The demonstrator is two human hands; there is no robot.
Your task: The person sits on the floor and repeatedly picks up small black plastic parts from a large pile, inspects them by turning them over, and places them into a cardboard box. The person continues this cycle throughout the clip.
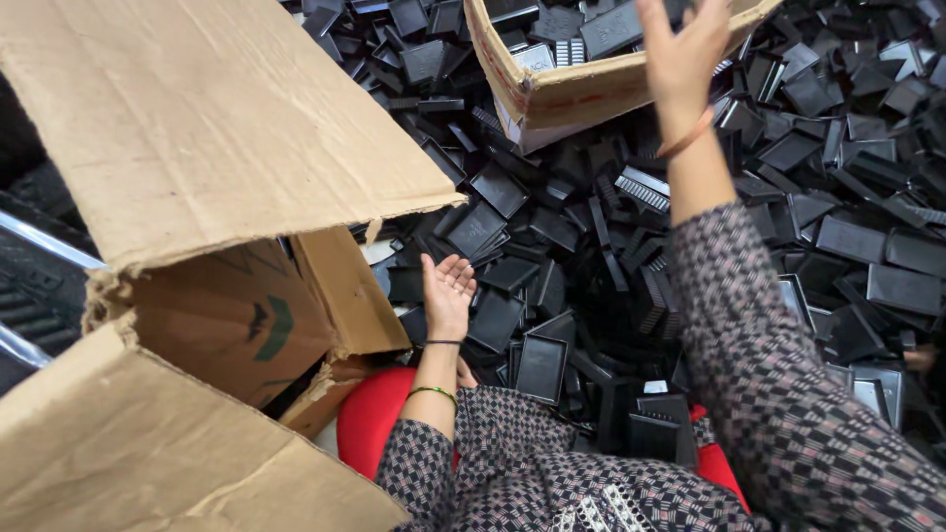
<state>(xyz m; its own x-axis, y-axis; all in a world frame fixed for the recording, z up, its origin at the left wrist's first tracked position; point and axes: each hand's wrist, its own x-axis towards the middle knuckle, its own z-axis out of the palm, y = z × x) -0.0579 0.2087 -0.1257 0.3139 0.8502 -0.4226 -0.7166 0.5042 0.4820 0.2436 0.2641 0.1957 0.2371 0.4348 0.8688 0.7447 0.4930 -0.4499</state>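
Heaped everywhere: black plastic parts point(591, 246), 2 cardboard boxes point(197, 118) alongside. Left hand point(448, 291) palm up, grip released, empty above the parts. Right hand point(682, 49) raised, fingers spread, empty, over the part-filled box point(552, 94).

Floor unseen under black plastic parts point(591, 246), heaped around left hand point(448, 296); cardboard box point(552, 99) beneath right hand point(680, 49).

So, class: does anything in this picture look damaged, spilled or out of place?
Yes. The large cardboard box at left is torn, its flaps ragged and bent. Black plastic parts lie in a loose heap all around rather than inside a box. A smaller box sits tilted on the heap. Both hands, left and right, are open.
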